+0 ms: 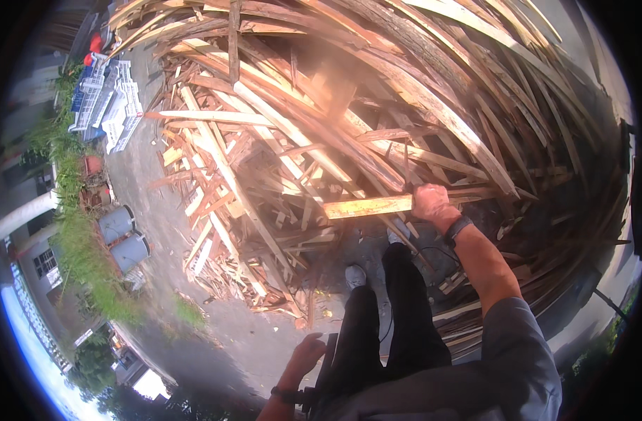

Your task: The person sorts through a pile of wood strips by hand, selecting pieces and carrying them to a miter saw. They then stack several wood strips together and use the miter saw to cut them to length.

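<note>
My right hand (433,202) is closed around a pale, flat wooden board (370,207), which reaches out to its left over the woodpile's near edge. A thin dark strip rises just above that hand; what it is I cannot make out. My left hand (307,354) is low beside my left leg, fingers loosely stretched, with nothing visible in it. Close to it is a dark, narrow, flat-sided thing (328,356); whether the hand touches it I cannot tell. Ahead spreads a large heap of rough wood strips (286,133), some with bark on.
Long bark-edged slabs (433,119) lean and cross at the upper right. Short offcuts (208,259) litter the pile's left edge. Grey barrels (128,252), grass (89,266) and white-and-blue plastic crates (107,102) stand to the left. A thin cable (387,330) runs by my feet.
</note>
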{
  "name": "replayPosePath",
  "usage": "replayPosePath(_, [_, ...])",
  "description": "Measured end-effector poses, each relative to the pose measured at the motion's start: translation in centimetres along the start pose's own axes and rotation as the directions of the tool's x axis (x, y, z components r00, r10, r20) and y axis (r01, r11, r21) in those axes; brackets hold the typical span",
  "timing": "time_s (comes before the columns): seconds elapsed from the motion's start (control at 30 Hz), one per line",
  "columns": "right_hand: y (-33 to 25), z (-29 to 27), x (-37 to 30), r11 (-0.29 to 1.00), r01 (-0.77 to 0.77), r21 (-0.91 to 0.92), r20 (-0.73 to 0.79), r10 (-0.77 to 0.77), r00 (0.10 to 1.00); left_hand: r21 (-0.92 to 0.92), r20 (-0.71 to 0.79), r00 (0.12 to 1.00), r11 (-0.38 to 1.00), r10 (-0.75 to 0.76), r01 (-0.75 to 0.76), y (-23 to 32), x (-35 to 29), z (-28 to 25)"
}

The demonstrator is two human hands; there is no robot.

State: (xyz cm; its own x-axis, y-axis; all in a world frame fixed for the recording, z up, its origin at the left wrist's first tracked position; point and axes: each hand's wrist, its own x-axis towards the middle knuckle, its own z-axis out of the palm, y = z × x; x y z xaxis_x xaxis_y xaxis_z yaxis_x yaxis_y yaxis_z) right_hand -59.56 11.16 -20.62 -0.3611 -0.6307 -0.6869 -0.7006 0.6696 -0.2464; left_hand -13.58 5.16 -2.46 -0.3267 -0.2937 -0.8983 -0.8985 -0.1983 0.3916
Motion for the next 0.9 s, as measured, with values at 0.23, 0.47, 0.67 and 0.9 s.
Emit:
replayPosePath(0.23, [-8.2, -3.3, -11.3, 0.986, 0.04, 0.161, 0.067, -0.051, 0.996, -0.033, 0.029, 0.998, 0.998, 0.059, -0.058, 0.7, 2.2, -0.7])
replayPosePath(0.47, [-13.4, -5.9, -30.5, 0.839, 0.025, 0.543, 0.172, -0.14, 0.975, -0.736, 0.072, 0.96, 0.664, 0.27, -0.131, 6.3, 5.1, -1.0])
replayPosePath(0.67, [-13.8, -0.1, -46.0, 0.809, -0.138, 0.572, 0.254, -0.014, 0.967, -0.878, 0.141, 0.979, 0.476, 0.146, 0.055, 10.5, 4.3, 3.5])
replayPosePath(0.9, [-17.8, 6.2, -57.2, 0.844, -0.233, 0.483, 0.395, 0.028, 0.918, -0.966, 0.131, 0.939, 0.255, 0.319, 0.048, 4.2, 6.4, 7.3])
